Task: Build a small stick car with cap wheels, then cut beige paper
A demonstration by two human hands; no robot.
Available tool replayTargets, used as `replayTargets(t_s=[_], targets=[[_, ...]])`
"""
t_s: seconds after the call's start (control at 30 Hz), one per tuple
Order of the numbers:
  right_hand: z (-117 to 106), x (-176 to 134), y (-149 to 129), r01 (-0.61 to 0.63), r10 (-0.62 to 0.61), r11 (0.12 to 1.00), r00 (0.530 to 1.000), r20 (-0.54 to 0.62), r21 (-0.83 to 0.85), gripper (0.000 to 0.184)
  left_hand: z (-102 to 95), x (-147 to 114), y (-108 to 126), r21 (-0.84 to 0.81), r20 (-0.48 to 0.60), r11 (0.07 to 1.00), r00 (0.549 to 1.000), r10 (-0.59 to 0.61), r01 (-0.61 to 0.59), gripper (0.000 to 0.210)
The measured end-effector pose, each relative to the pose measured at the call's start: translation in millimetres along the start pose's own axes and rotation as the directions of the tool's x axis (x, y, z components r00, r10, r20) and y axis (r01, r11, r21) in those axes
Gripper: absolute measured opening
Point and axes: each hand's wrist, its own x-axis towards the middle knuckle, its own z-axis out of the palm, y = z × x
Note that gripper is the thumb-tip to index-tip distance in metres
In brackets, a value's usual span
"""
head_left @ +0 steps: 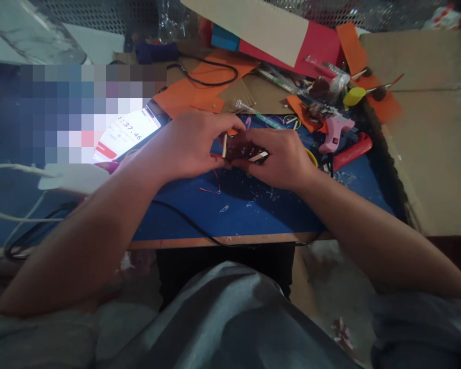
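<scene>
My left hand point(190, 146) and my right hand point(280, 156) meet over the blue tabletop. Between them is a small dark brown piece point(242, 148) with pale stick-like strips point(225, 145) at its edge. Left thumb and fingers pinch its left side, while the right fingers close around its right side. Fingers cover much of this piece, so its exact kind cannot be made out. A thin orange thread point(211, 190) lies on the table just below the hands.
Beyond my right hand lie a pink glue gun point(334, 134) and a red tube-like thing point(353, 152). A lit phone point(132, 130) sits left, near a white box point(71, 179) and cables. Orange paper point(200, 84) and coloured sheets are behind; cardboard point(438, 133) is right.
</scene>
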Motion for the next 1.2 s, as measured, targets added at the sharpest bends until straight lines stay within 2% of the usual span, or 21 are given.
replayTargets(t_s=[0.23,0.47,0.7,0.9,1.2], targets=[[-1,-1,1,-0.019,0.019,0.999,1.0,0.017,0.037,0.029,-2.4,-4,1,-0.074,-0.025,0.997,1.0,-0.008,0.007,0.052],[-1,-1,0,-0.056,0.055,0.998,0.998,0.013,0.04,0.022,0.6,-4,-3,-0.118,-0.047,0.993,0.999,-0.025,0.019,0.052],[4,-1,8,-0.035,0.036,0.999,0.999,0.035,-0.029,0.028,-1.9,-4,-2,-0.056,-0.002,0.997,0.999,-0.049,0.049,0.06],[13,2,6,-0.058,0.06,0.995,0.998,0.024,-0.076,0.022,-1.7,-4,-1,-0.064,0.012,0.994,0.996,-0.092,0.092,0.057],[19,3,5,-0.069,0.07,0.994,0.997,0.008,-0.09,0.018,-5.3,-5,3,0.002,0.002,1.0,1.0,-0.019,0.019,0.051]])
